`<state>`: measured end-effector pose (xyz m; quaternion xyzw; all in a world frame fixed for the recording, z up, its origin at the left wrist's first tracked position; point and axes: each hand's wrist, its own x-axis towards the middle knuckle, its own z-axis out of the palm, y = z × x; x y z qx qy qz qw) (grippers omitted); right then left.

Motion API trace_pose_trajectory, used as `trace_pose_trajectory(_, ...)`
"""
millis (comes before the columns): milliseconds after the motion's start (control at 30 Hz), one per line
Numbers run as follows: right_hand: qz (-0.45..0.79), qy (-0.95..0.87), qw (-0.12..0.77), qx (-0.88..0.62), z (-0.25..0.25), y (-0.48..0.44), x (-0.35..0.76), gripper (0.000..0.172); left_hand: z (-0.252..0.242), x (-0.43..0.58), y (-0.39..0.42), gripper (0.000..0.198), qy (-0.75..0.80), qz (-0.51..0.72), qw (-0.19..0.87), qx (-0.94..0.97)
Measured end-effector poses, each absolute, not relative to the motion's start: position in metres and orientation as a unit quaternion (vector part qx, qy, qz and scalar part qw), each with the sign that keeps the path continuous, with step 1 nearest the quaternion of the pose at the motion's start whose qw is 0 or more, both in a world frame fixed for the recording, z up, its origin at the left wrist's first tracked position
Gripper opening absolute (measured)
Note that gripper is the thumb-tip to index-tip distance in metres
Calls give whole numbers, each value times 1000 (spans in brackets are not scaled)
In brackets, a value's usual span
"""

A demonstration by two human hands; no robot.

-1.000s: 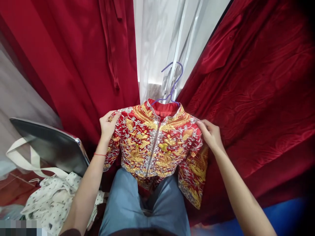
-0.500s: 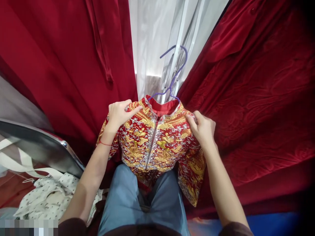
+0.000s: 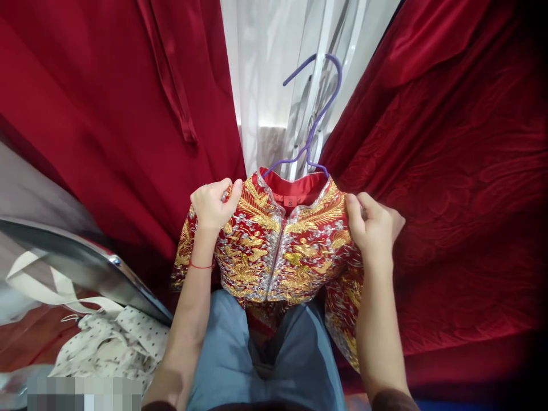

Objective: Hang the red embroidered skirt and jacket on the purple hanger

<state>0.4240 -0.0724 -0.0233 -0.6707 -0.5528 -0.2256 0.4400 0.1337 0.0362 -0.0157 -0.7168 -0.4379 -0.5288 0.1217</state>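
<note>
A red jacket (image 3: 280,245) with gold and silver embroidery hangs on a purple hanger (image 3: 308,145) in front of my legs. Its stand collar is open at the top, showing a red lining and a small label (image 3: 290,201) marked S. My left hand (image 3: 214,202) pinches the jacket's shoulder on the left, thumb on top. On the other shoulder, my right hand (image 3: 374,222) grips the cloth between thumb and curled fingers. The hanger's hook stands up free of both hands, in front of white metal bars.
Red curtains (image 3: 107,85) hang at the left, and a dark red patterned cloth (image 3: 462,188) at the right. White bars (image 3: 319,63) stand between them. At lower left are a dark chair back (image 3: 77,251), a cream strap (image 3: 38,291) and a dotted white cloth (image 3: 115,348).
My right hand has moved outward to the right, stretching the shoulders wider. The jacket and hanger have shifted slightly right in view, and the collar label shows more clearly.
</note>
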Motion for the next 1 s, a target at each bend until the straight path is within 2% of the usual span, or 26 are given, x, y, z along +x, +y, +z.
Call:
trace_pose_trajectory(400,-240,-566,436,-658,-26,-72,432,49,-22,138,37,49,-429,-541,138,-710)
trace_pose_trajectory(567,-260,-601,410,-635,-31,-69,437,38,-15,136,36,46,-420,-522,139,-729)
trace_pose_trajectory(700,-362,-515,488,-605,-41,-74,406,28,11,140,23,42,-355,-472,61,-805)
trace_pose_trajectory(767,-393,-472,540,-576,-48,-81,378,21,19,150,13,50,-311,-462,22,-830)
trace_pose_trajectory(833,-336,-506,561,-563,-56,-87,350,15,20,164,6,67,-309,-468,19,-828)
trace_pose_trajectory(867,-265,-538,564,-568,-59,-90,338,15,18,171,4,72,-325,-474,25,-818)
trace_pose_trajectory(1000,77,-553,583,-590,-62,-87,311,28,6,192,7,69,-399,-498,51,-768)
